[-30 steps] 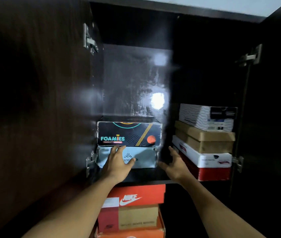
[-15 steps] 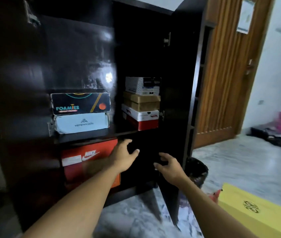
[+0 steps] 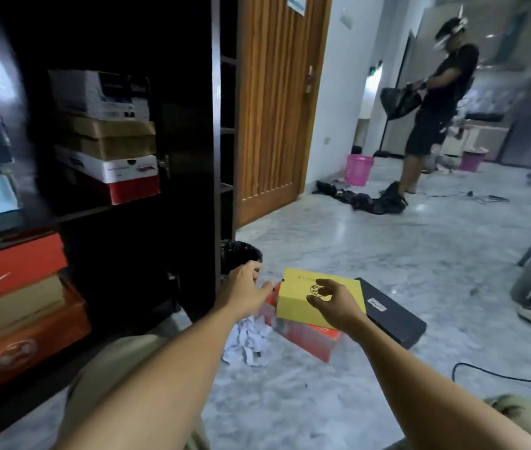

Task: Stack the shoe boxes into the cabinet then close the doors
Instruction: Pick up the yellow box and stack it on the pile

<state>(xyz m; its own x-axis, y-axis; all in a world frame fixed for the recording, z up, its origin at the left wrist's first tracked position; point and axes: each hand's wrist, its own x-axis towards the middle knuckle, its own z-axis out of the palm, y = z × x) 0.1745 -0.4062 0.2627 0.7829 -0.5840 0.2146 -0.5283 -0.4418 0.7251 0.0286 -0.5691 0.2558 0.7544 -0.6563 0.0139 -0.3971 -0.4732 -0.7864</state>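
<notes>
A yellow shoe box (image 3: 293,298) lies on the floor on top of a red shoe box (image 3: 313,337), with a black shoe box (image 3: 394,311) beside it on the right. My left hand (image 3: 246,287) hovers open just left of the yellow box. My right hand (image 3: 332,298) is over its lid with fingers spread, holding nothing. The dark cabinet (image 3: 199,157) stands open on the left. Its upper shelf holds a stack of several boxes (image 3: 108,134). A red Nike box (image 3: 14,264) tops another stack below.
Crumpled white paper (image 3: 251,342) lies on the marble floor by the boxes. A black bin (image 3: 239,254) stands beside the cabinet's side. Another person (image 3: 433,102) stands at the back right near pink baskets (image 3: 358,170). A black cable (image 3: 501,376) runs at the right.
My view has swung right and down from the cabinet shelves to the floor. Both hands left the shelf and moved down to the yellow box.
</notes>
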